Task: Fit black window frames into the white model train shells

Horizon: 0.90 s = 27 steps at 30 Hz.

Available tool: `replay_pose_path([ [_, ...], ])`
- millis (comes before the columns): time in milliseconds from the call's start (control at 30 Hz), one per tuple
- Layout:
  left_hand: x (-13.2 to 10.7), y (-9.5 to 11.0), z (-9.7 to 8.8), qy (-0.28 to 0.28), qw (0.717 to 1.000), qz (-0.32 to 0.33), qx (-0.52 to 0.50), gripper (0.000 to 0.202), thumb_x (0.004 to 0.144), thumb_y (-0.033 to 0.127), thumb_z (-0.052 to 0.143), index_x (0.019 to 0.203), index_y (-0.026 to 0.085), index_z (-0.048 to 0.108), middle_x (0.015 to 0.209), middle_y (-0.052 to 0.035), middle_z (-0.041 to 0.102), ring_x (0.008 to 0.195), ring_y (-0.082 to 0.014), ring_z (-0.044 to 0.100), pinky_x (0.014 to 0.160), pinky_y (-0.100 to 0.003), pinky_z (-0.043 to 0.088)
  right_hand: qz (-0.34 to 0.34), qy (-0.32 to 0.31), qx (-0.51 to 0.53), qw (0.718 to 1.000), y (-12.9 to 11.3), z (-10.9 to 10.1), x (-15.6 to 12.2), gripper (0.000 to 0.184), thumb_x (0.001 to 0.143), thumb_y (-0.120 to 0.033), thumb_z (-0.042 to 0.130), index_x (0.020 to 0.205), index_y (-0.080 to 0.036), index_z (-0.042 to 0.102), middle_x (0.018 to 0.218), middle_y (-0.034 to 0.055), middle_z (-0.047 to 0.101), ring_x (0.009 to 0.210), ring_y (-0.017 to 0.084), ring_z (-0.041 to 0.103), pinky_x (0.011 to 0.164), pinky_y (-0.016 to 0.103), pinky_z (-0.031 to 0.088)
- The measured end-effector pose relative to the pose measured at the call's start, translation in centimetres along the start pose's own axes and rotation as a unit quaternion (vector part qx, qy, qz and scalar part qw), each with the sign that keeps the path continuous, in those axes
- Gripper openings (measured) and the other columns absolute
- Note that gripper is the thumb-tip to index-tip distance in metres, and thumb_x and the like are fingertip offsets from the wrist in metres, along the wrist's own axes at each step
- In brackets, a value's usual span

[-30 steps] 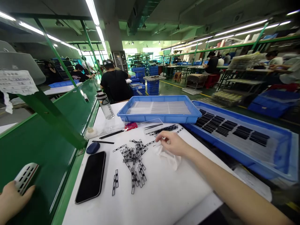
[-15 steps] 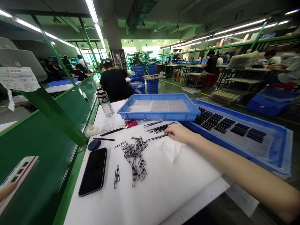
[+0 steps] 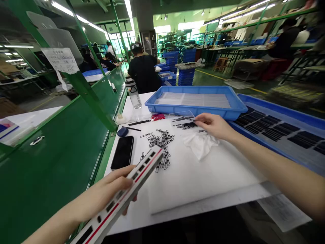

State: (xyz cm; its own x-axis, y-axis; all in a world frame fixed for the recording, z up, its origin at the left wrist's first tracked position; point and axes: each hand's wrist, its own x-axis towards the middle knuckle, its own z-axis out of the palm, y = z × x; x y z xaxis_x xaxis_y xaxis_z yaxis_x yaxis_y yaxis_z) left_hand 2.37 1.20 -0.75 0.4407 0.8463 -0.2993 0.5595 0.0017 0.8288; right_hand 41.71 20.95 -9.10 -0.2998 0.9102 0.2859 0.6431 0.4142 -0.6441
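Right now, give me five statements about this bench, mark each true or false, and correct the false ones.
1. The left hand holds a white slotted bar with a red stripe. True.
2. The right hand is holding the phone. False: the phone lies flat on the white sheet, and the right hand's fingers reach toward small black strips.
3. A crumpled tissue lies just below the right hand. True.
4. The water bottle stands inside the blue tray. False: it stands on the bench, outside and to the left of the tray.
5. A person in a black shirt is further along the bench, back turned. True.
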Motion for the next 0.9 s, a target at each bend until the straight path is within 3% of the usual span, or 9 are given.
replay_pose_path([
  [100,2.5,0.7,1.4,-0.04,0.996,-0.042,-0.061,0.066,0.093,0.06,0.063,0.147,0.022,0.057,0.091,-0.0045,0.075,0.083,-0.0253,0.069,0.08,-0.038,0.054,0.02,0.035,0.05,0.998,-1.2,-1.6,-1.8,0.042,0.1,-0.056,0.063,0.116,-0.018,0.074,0.092,0.009,0.076,0.081,0.022,0.07,0.076,0.038,0.058],
  [167,3.8,0.8,2.1,-0.054,0.993,-0.055,-0.085,0.069,0.089,0.06,0.068,0.147,0.023,0.057,0.092,-0.0039,0.074,0.085,-0.0254,0.068,0.081,-0.037,0.053,0.033,0.024,0.069,0.997,-1.9,-2.9,-3.6,0.047,0.094,-0.063,0.067,0.108,-0.019,0.077,0.077,0.0067,0.071,0.069,0.021,0.065,0.065,0.035,0.052],
  [333,6.3,0.3,3.8,-0.103,0.982,-0.077,-0.14,0.066,0.091,0.054,0.071,0.149,0.024,0.058,0.088,-0.0005,0.068,0.081,-0.0213,0.062,0.077,-0.033,0.049,0.077,-0.094,0.116,0.986,-3.9,-5.8,-8.8,0.04,0.092,-0.061,0.073,0.099,-0.023,0.081,0.064,0.0033,0.061,0.059,0.016,0.053,0.055,0.03,0.042],
  [433,7.5,0.1,5.2,-0.114,0.981,-0.074,-0.14,0.07,0.097,0.057,0.066,0.159,0.03,0.048,0.084,0.0019,0.063,0.078,-0.0197,0.06,0.075,-0.031,0.048,0.127,-0.139,0.179,0.966,-5.1,-6.5,-11.0,0.036,0.095,-0.058,0.071,0.097,-0.024,0.082,0.061,0.001,0.053,0.055,0.013,0.045,0.05,0.028,0.034],
  [567,9.1,-0.1,6.6,-0.101,0.983,-0.09,-0.128,0.069,0.098,0.06,0.064,0.16,0.034,0.047,0.096,-0.0015,0.071,0.087,-0.0222,0.067,0.081,-0.033,0.055,0.128,-0.177,0.191,0.957,-5.9,-6.3,-12.0,0.036,0.099,-0.055,0.067,0.106,-0.023,0.083,0.067,0.002,0.054,0.057,0.012,0.046,0.052,0.027,0.036],
  [700,10.9,-0.6,7.1,-0.182,0.932,-0.132,-0.285,0.062,0.103,0.048,0.051,0.16,0.022,0.047,0.103,-0.011,0.078,0.095,-0.0292,0.076,0.069,-0.032,0.061,0.159,-0.223,0.159,0.948,-5.7,-5.0,-11.6,0.039,0.098,-0.057,0.067,0.109,-0.023,0.084,0.063,0.0018,0.06,0.056,0.013,0.05,0.052,0.027,0.037],
  [800,11.5,-1.0,6.9,-0.213,0.902,-0.13,-0.353,0.061,0.1,0.038,0.049,0.158,0.022,0.051,0.117,-0.0153,0.078,0.106,-0.0322,0.077,0.068,-0.03,0.063,0.17,-0.203,0.14,0.954,-5.8,-3.9,-11.2,0.041,0.096,-0.06,0.069,0.107,-0.024,0.085,0.06,0.0023,0.063,0.054,0.013,0.053,0.049,0.026,0.038],
  [900,11.4,-1.0,6.5,-0.235,0.894,-0.121,-0.361,0.061,0.099,0.039,0.053,0.158,0.025,0.052,0.121,-0.0134,0.079,0.109,-0.0301,0.076,0.074,-0.029,0.062,0.124,-0.172,0.117,0.97,-6.2,-3.4,-10.9,0.034,0.097,-0.056,0.069,0.103,-0.027,0.086,0.057,0.0021,0.062,0.048,0.012,0.051,0.042,0.025,0.036],
])
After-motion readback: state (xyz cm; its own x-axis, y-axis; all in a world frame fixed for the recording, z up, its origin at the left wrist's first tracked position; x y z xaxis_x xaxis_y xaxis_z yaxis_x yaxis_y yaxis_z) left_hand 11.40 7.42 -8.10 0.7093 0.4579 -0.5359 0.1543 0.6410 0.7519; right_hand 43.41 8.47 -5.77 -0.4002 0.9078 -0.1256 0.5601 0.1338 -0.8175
